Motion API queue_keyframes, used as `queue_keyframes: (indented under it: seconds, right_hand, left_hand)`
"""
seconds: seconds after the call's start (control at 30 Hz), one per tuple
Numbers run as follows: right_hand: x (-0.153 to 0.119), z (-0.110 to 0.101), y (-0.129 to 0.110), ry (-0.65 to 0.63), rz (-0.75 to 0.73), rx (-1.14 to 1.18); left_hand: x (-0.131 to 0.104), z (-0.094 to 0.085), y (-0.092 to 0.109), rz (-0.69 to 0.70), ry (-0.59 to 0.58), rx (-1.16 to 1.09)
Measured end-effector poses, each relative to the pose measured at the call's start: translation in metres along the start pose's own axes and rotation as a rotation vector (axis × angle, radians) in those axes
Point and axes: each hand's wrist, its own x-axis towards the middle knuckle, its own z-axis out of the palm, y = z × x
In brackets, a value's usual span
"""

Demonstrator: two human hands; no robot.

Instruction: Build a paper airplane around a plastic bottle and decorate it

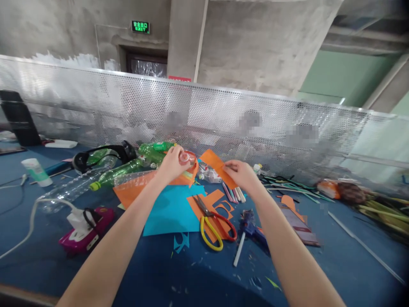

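My left hand [172, 162] is closed around a clear round plastic piece [184, 158], probably cut from a bottle, with a curved orange strip at its side. To the right, my right hand [238, 170] pinches a rectangular piece of orange paper [213, 162], held up and tilted above the table. Scissors [211, 224] with one yellow and one red handle lie below, between my forearms. They rest on cut orange paper [200, 213] beside a blue sheet [172, 213]. Nearer my right forearm lies a blue glue gun [251, 226] with a white glue stick.
Green plastic bottles [119, 170] and a black headset-like object [102, 153] lie at the left, behind a purple power strip [84, 232]. Several markers [233, 194] and a phone [300, 228] are toward the right. A perforated metal panel [143, 100] borders the table's far side.
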Motion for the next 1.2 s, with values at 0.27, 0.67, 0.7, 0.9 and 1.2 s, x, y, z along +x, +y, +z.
queue_keyframes:
  seconds: [0.27,0.67,0.7,0.9,1.2]
  right_hand:
    - [-0.097,0.042,0.01,-0.488,0.021,-0.011]
    - [-0.143,0.05,0.012,-0.4,0.094,-0.214]
    - [-0.145,0.049,0.011,-0.405,0.084,-0.26]
    - [-0.129,0.031,0.025,-0.481,-0.02,-0.295]
    - [-0.08,0.0,0.093,-0.207,0.227,-0.49]
  left_hand:
    - [-0.008,0.014,-0.033,-0.074,-0.39,0.13]
    - [-0.069,0.011,0.041,0.143,-0.312,0.137]
    - [-0.085,0.011,0.053,0.192,-0.339,0.081]
    - [-0.168,0.015,0.078,0.351,-0.721,-0.093]
    - [-0.174,0.018,0.064,0.339,-0.863,-0.146]
